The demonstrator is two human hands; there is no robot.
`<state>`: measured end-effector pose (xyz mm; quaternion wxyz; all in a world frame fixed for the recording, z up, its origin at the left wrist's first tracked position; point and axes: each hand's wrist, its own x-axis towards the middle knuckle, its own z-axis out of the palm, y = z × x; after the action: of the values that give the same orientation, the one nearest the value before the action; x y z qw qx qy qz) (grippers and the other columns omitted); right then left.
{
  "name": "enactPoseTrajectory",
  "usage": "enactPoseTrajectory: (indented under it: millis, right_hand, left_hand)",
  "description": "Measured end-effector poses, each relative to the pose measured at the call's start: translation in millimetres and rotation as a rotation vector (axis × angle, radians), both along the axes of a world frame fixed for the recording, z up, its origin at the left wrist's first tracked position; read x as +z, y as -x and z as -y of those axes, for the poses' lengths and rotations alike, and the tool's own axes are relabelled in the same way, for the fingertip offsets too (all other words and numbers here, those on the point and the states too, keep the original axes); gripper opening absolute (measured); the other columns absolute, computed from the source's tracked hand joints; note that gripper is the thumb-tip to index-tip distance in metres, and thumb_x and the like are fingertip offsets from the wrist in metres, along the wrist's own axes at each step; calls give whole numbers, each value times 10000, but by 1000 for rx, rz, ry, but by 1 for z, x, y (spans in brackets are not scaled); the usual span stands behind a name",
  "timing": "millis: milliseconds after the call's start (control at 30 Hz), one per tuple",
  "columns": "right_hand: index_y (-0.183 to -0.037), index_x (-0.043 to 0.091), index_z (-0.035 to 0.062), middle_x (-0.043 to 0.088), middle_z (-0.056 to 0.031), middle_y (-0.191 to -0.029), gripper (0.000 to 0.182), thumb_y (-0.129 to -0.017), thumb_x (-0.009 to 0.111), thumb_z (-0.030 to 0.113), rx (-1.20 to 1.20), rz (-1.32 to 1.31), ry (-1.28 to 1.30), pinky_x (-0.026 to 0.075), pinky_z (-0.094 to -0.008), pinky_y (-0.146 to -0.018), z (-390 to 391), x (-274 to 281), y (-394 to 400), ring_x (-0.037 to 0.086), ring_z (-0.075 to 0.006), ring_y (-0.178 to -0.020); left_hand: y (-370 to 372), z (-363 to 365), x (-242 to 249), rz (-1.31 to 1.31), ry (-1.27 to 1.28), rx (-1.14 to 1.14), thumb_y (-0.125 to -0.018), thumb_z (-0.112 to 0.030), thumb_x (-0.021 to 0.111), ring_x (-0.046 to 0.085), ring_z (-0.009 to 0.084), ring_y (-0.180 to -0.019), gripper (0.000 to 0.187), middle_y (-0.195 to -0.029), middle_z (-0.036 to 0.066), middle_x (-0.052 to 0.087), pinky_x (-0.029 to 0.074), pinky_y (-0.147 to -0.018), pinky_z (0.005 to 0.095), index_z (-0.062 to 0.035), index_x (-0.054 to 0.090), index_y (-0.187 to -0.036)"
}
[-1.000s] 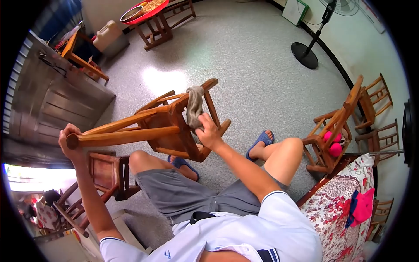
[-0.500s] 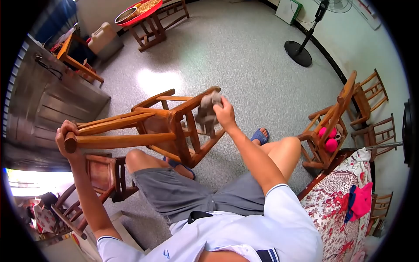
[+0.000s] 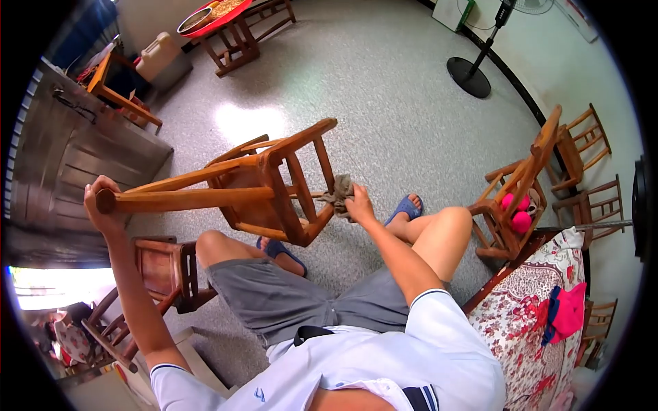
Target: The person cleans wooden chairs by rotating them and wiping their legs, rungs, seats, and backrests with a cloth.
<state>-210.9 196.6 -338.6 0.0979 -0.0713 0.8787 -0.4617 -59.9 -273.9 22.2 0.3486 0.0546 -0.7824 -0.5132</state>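
Note:
A wooden chair (image 3: 236, 196) is held tipped on its side in the air before me, its legs pointing right. My left hand (image 3: 104, 204) is wrapped round the end of its backrest at the left. In my right hand (image 3: 360, 204) is a crumpled grey-brown cloth (image 3: 339, 197), pinched between the fingers. The cloth lies against the lower leg end of the chair, near a rung. My right fingertips are partly hidden by the cloth.
Another wooden chair (image 3: 164, 272) stands by my left knee. At the right, a chair (image 3: 507, 198) holds pink balls, beside a bed with a floral cover (image 3: 510, 322). A black fan (image 3: 473, 75) and a red tray (image 3: 226, 15) on a wooden stand are farther off.
My right hand and the cloth have moved down from the upper leg to the lower leg end. The chair has turned and lifted slightly in my left hand.

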Motion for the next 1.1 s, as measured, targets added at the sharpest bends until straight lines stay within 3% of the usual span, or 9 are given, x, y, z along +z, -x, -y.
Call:
enactPoseTrajectory:
  millis: [133, 200, 367, 567, 800, 867, 933, 1033, 1100]
  right_hand:
    - [-1215, 543, -4, 560, -253, -1079, 457, -787, 556, 157, 43, 13, 159, 445, -454, -963, 38, 4, -40, 541, -431, -1088]
    - [-1133, 592, -2, 589, -218, -1075, 361, -791, 558, 106, 13, 268, 461, 432, -389, -976, 48, 40, -70, 567, -366, -1086]
    - [-1201, 514, -19, 489, -214, -1197, 432, -788, 579, 88, 8, -22, 351, 429, -409, -964, 53, 77, -103, 520, -400, -1122]
    - [-1149, 508, -28, 482, -233, -1181, 414, -735, 496, -46, -92, -226, 37, 418, -455, -993, 25, -9, -35, 493, -435, -1118]
    - [-1247, 470, 3, 523, -209, -1235, 468, -780, 498, -10, -343, 51, 185, 425, -445, -988, 30, -55, -13, 532, -412, -1130]
    - [-1323, 435, 9, 547, -217, -1287, 542, -784, 499, 13, -446, 340, 523, 413, -404, -1018, 38, -70, -26, 534, -377, -1200]
    - [-1398, 386, 25, 583, -198, -1253, 624, -791, 521, 75, -422, 324, 606, 421, -373, -999, 52, -33, -48, 563, -312, -1170]
    - [-1351, 422, 0, 566, -134, -1237, 570, -788, 503, 26, -459, 380, 647, 433, -341, -973, 62, 19, -65, 541, -233, -1134]
    - [-1258, 501, -31, 616, -121, -1149, 475, -790, 530, 40, -289, 560, 623, 460, -324, -916, 59, 52, -77, 575, -209, -1055]
  left_hand:
    - [12, -11, 6, 4, -47, 155, -971, -387, 283, 420, 131, -678, 482, -684, 41, 443, 324, -643, 279, -34, 485, -712]
    - [17, -10, 5, -5, -54, 219, -969, -381, 285, 426, 129, -682, 470, -692, 37, 450, 329, -645, 274, -39, 491, -719]
    - [18, 32, -4, 23, -72, 141, -974, -329, 295, 437, 155, -691, 421, -719, 57, 469, 357, -669, 292, -35, 500, -753]
    - [6, 39, -5, 47, 224, 7, -967, -328, 251, 413, 145, -674, 439, -688, 53, 430, 334, -661, 292, -44, 460, -706]
    - [9, 25, -4, 23, 31, -11, -977, -345, 267, 428, 150, -686, 449, -723, 69, 462, 362, -683, 305, -26, 473, -738]
    - [17, 29, -8, -32, -10, 96, -992, -366, 322, 459, 143, -727, 436, -779, 70, 507, 388, -690, 289, -22, 539, -835]
    - [32, 23, -11, -94, -111, 255, -995, -371, 352, 482, 135, -745, 417, -820, 73, 535, 396, -671, 282, -25, 560, -893]
    - [49, 7, -6, -128, -189, 489, -995, -399, 393, 522, 126, -735, 430, -836, 71, 575, 405, -626, 281, -28, 599, -928]
    - [51, 4, 0, -93, -161, 556, -994, -421, 404, 540, 124, -707, 455, -812, 65, 588, 405, -600, 287, -29, 617, -905]
